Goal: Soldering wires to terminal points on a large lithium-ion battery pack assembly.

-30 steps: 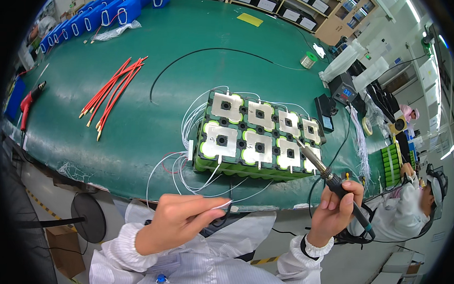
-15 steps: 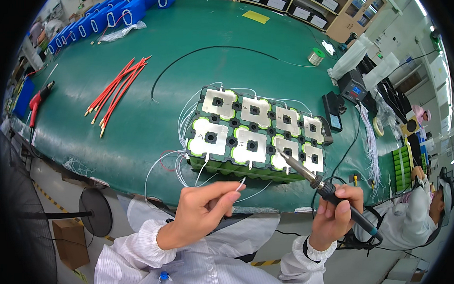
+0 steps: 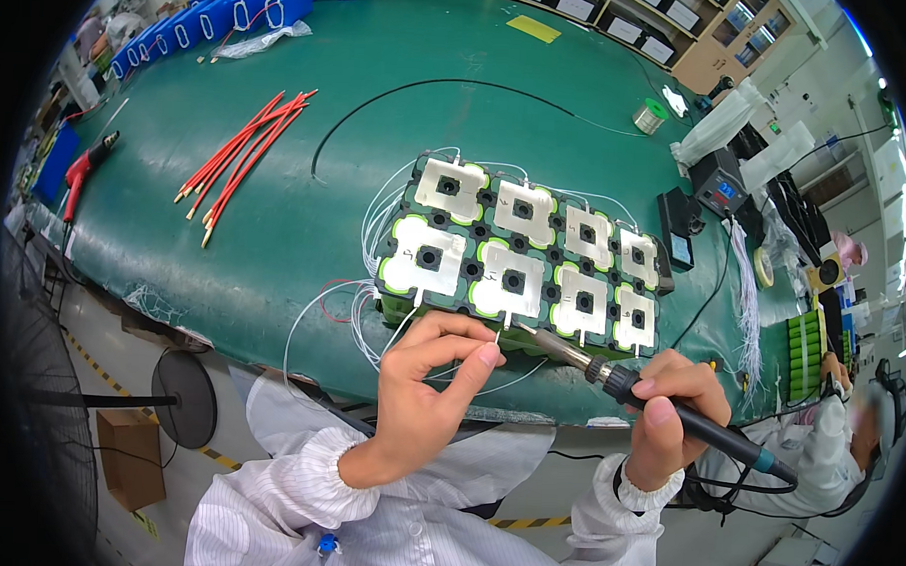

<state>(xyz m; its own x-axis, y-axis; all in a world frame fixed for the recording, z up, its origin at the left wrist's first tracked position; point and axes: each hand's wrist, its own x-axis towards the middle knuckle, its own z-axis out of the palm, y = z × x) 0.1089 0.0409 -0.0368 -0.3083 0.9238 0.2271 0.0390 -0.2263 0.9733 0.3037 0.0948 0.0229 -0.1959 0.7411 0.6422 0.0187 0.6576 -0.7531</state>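
A battery pack (image 3: 519, 255) of green cells in black holders, topped with square silver nickel plates, lies near the table's front edge. Thin white wires (image 3: 367, 310) run along its left side. At its front side, my left hand (image 3: 425, 382) is closed, pinching the end of a white wire (image 3: 497, 337) between thumb and finger, close to a plate's tab. My right hand (image 3: 673, 415) is wrapped round the handle of a soldering iron (image 3: 639, 389). The iron's tip is by that same tab and the wire's end; whether they touch I cannot tell.
Red wires (image 3: 240, 156) lie left of the pack, a red heat gun (image 3: 77, 180) farther left. A black cable (image 3: 420, 85) curves behind. A solder spool (image 3: 650, 116), soldering station (image 3: 718, 180) and white wire bundle (image 3: 740, 303) are at right. A co-worker (image 3: 817, 435) sits beyond.
The soldering iron has moved left and down to the front tab of the pack. My left hand has brought the wire's end up to the same place. The whole view has shifted slightly.
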